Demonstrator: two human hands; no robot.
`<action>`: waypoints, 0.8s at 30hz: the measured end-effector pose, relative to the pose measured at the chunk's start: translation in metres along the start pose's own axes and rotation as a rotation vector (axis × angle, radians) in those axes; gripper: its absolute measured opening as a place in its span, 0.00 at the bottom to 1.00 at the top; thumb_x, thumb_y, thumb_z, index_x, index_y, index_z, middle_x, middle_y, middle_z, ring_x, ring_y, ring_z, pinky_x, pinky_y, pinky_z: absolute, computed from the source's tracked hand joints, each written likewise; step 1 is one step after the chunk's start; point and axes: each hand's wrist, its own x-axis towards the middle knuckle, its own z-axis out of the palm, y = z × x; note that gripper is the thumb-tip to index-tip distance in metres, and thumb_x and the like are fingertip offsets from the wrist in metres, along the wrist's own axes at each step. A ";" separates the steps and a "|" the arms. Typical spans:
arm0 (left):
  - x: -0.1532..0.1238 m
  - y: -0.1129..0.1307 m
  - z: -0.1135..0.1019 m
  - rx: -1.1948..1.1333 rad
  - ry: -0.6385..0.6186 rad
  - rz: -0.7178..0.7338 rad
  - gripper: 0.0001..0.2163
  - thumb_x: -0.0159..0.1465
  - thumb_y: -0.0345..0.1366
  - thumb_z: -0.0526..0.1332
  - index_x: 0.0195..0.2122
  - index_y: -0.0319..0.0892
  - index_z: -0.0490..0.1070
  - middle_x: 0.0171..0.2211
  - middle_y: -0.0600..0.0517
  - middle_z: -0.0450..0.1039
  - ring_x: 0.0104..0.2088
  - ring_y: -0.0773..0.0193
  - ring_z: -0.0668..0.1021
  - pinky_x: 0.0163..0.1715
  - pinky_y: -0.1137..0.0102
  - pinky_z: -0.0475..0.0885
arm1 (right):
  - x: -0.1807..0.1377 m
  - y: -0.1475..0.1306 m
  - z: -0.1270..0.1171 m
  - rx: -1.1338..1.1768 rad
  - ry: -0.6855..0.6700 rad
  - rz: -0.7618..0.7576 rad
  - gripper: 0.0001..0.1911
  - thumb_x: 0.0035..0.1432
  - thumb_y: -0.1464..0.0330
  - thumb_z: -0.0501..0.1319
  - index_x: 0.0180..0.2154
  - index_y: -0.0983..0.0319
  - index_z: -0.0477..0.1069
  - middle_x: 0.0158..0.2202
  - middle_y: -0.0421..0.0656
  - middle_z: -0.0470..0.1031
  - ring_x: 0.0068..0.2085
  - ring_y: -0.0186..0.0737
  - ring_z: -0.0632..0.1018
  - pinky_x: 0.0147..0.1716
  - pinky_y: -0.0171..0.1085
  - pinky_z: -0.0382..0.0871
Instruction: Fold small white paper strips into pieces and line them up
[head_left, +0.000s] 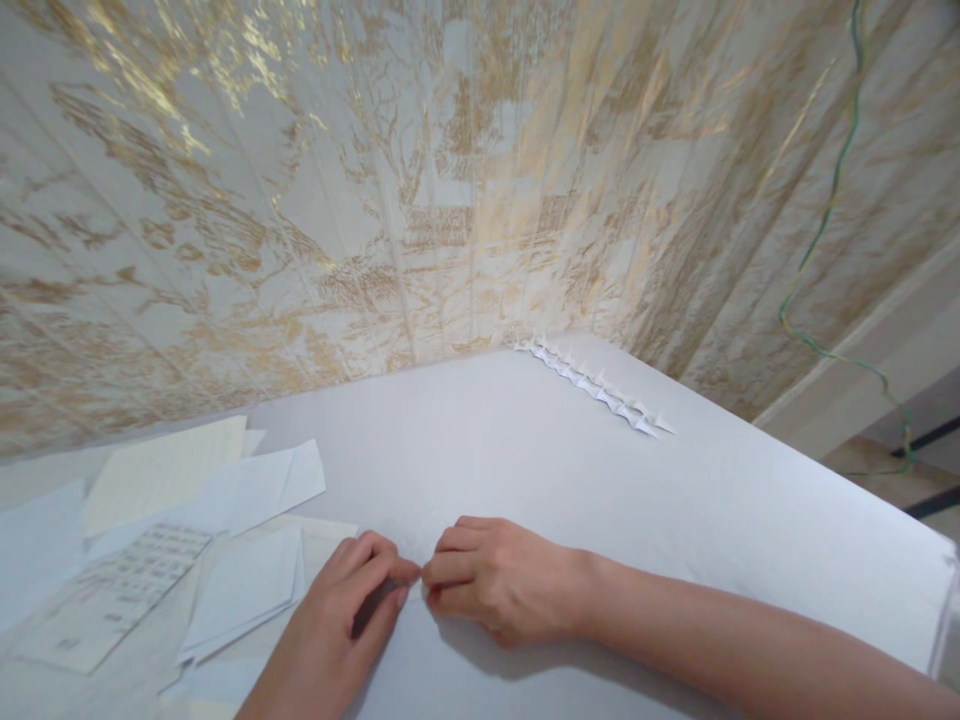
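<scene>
My left hand [337,620] and my right hand [499,585] meet near the front of a white table [712,500], fingertips touching. Both are curled in a pinch and press on something small and white on the tabletop; what it is I cannot make out. A row of several small folded white paper figures [596,385] lies at the far corner of the table, next to the wall. Loose white and cream paper sheets [225,530] lie to the left of my left hand.
A wall with gold-patterned covering [375,200] stands behind the table on two sides. A green wire [825,220] hangs down the wall at the right. The table's right edge drops off toward the floor.
</scene>
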 end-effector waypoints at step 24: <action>-0.008 -0.003 -0.001 0.394 0.228 0.405 0.08 0.69 0.35 0.57 0.44 0.50 0.76 0.43 0.53 0.78 0.43 0.61 0.80 0.44 0.71 0.76 | 0.000 -0.006 0.013 0.095 0.149 0.184 0.09 0.57 0.76 0.62 0.41 0.63 0.73 0.39 0.43 0.79 0.37 0.40 0.74 0.39 0.37 0.65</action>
